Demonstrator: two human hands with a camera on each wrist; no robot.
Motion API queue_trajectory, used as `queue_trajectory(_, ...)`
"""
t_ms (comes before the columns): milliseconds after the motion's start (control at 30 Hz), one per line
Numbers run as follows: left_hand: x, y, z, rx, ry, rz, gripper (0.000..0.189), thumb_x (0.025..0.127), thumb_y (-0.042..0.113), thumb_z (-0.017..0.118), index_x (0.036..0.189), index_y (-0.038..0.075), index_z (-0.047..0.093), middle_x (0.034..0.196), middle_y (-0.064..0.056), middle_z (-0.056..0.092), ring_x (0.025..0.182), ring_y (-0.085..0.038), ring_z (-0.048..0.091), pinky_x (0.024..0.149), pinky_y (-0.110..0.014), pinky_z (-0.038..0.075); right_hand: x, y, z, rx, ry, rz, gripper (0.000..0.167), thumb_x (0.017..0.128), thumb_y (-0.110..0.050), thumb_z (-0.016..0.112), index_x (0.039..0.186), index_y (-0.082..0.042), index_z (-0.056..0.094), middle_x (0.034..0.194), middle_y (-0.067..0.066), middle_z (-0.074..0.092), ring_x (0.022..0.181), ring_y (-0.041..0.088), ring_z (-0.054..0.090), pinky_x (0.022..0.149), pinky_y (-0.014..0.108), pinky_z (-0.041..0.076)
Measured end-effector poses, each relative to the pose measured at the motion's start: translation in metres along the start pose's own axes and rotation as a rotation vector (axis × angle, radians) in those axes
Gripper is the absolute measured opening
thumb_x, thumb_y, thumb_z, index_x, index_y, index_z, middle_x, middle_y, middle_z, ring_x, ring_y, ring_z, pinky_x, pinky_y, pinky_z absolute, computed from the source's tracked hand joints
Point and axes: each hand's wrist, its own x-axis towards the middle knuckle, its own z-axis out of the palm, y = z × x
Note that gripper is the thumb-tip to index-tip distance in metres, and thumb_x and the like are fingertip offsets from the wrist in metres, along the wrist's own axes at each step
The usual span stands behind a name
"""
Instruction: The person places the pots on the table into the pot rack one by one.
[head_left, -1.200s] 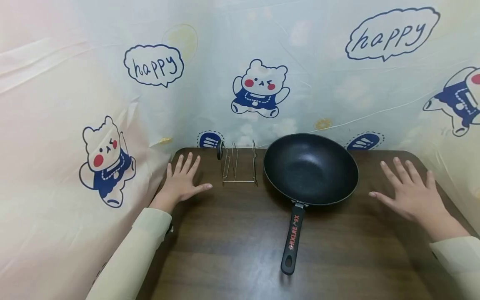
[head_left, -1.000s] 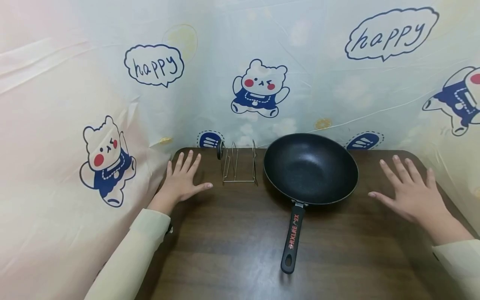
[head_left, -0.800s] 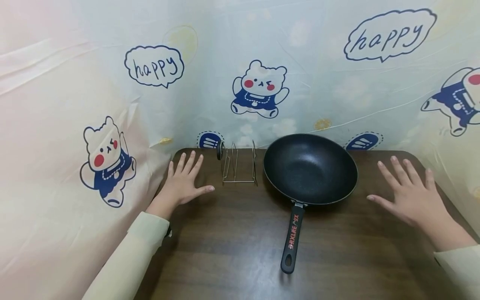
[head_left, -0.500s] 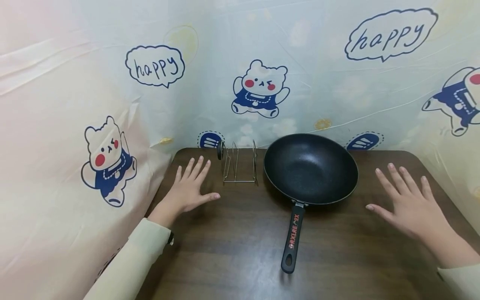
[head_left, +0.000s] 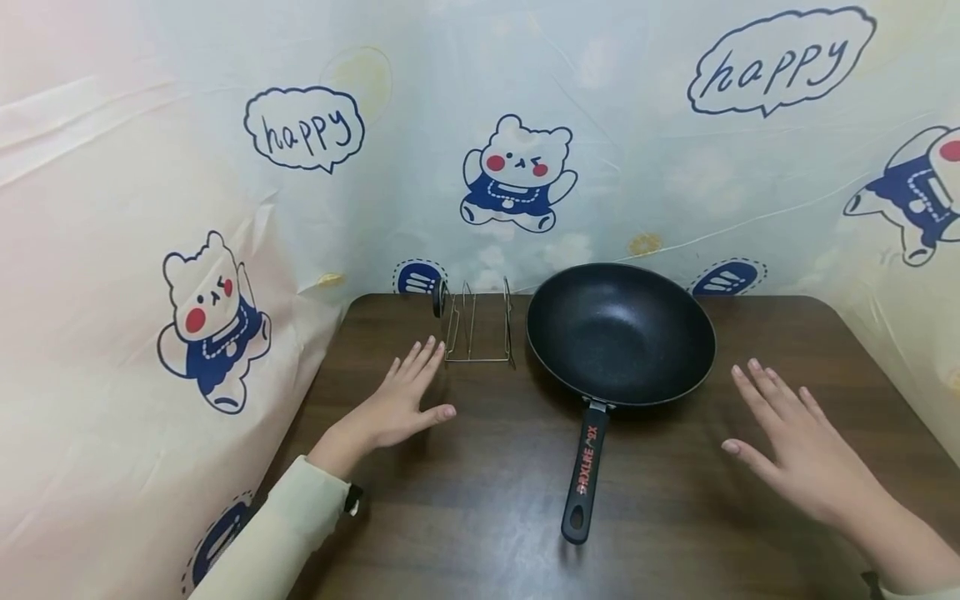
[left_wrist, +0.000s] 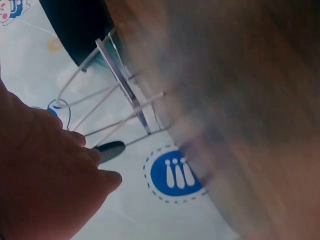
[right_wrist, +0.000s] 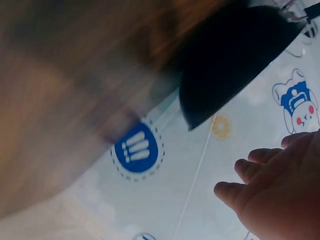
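A black frying pan (head_left: 621, 333) lies right of centre near the back of the table, its handle (head_left: 583, 475) pointing toward me. To its left stands a wire rack (head_left: 478, 360) with a black round piece (head_left: 439, 297) at its upper left. My left hand (head_left: 401, 404) hovers just in front of the rack, fingers straight and holding nothing. In the left wrist view the rack's wires (left_wrist: 117, 75) show beyond my fingers. Over the table right of the pan, my right hand (head_left: 795, 446) is spread, palm down, also holding nothing. The right wrist view catches the pan's dark side (right_wrist: 225, 65) near it.
The brown wooden table (head_left: 465, 500) has rounded far corners. A pale printed cloth (head_left: 420, 167) with cartoon bears and "happy" bubbles hangs right behind it and along both sides.
Both hands have drawn back toward me from the table's far corners and moved inward, the left ending near the rack. Pan and rack have stayed put.
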Motion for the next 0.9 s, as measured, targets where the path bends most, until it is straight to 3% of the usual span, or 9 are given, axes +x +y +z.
queue_trajectory(133,-0.003,0.007,0.006,-0.152,-0.030,0.031,0.088,0.100,0.053,0.050,0.159,0.022,-0.007,0.164,0.001,-0.011,0.150,-0.024,-0.011,0.117,-0.058,0.000,-0.007,-0.009,0.004,0.156,-0.033,0.011,0.080,0.100,-0.033,0.059,0.160,-0.018,0.008,0.165,0.009,0.006,0.151,0.021,-0.001,0.118,0.039,-0.012)
queue_trajectory(267,-0.005,0.013,0.011,-0.333,-0.065,0.072,0.080,0.103,0.054,0.041,0.159,0.022,-0.007,0.164,0.000,-0.011,0.149,-0.024,-0.012,0.116,-0.060,0.002,-0.013,-0.020,0.007,0.351,-0.071,0.063,0.072,0.104,-0.024,0.052,0.160,-0.023,0.007,0.165,0.010,0.007,0.151,0.020,0.001,0.116,0.027,-0.011)
queue_trajectory(367,-0.006,0.018,0.015,-0.457,-0.092,0.097,0.076,0.103,0.059,0.032,0.158,0.027,-0.009,0.164,0.001,-0.013,0.149,-0.024,-0.011,0.115,-0.063,0.007,-0.015,-0.027,0.009,0.481,-0.098,0.111,0.065,0.107,-0.022,0.045,0.160,-0.029,0.006,0.165,0.011,0.010,0.149,0.012,0.005,0.109,0.010,-0.004)
queue_trajectory(500,-0.006,0.022,0.022,-0.601,-0.139,0.141,0.075,0.101,0.066,0.017,0.158,0.026,-0.009,0.164,0.000,-0.012,0.149,-0.026,-0.007,0.114,-0.064,0.010,-0.015,-0.035,0.011,0.606,-0.140,0.167,0.055,0.110,-0.023,0.033,0.159,-0.033,0.010,0.163,0.015,0.017,0.140,-0.005,0.013,0.095,-0.001,0.012)
queue_trajectory(600,-0.006,0.026,0.028,-0.721,-0.190,0.189,0.076,0.100,0.065,0.007,0.158,0.019,-0.009,0.165,-0.004,-0.010,0.150,-0.028,-0.004,0.115,-0.060,0.011,-0.012,-0.038,0.012,0.724,-0.171,0.179,0.049,0.111,-0.022,0.024,0.159,-0.025,0.015,0.160,0.019,0.024,0.135,-0.011,0.021,0.096,0.001,0.020)
queue_trajectory(700,-0.006,0.031,0.034,-0.881,-0.259,0.230,0.079,0.099,0.065,0.002,0.158,0.014,-0.008,0.165,-0.009,-0.008,0.150,-0.030,-0.002,0.117,-0.054,0.012,-0.007,-0.040,0.017,0.859,-0.191,0.168,0.049,0.111,-0.023,0.014,0.158,-0.009,0.021,0.155,0.025,0.031,0.131,-0.012,0.031,0.096,0.006,0.030)
queue_trajectory(900,-0.002,0.044,0.050,-1.266,-0.426,0.220,0.085,0.094,0.066,-0.008,0.157,0.008,-0.010,0.164,-0.017,-0.008,0.150,-0.032,-0.002,0.118,-0.052,0.007,0.001,-0.044,0.025,1.187,-0.348,0.209,0.070,0.107,-0.040,-0.004,0.153,0.009,0.013,0.154,0.029,0.028,0.130,-0.003,0.043,0.098,0.009,0.033)
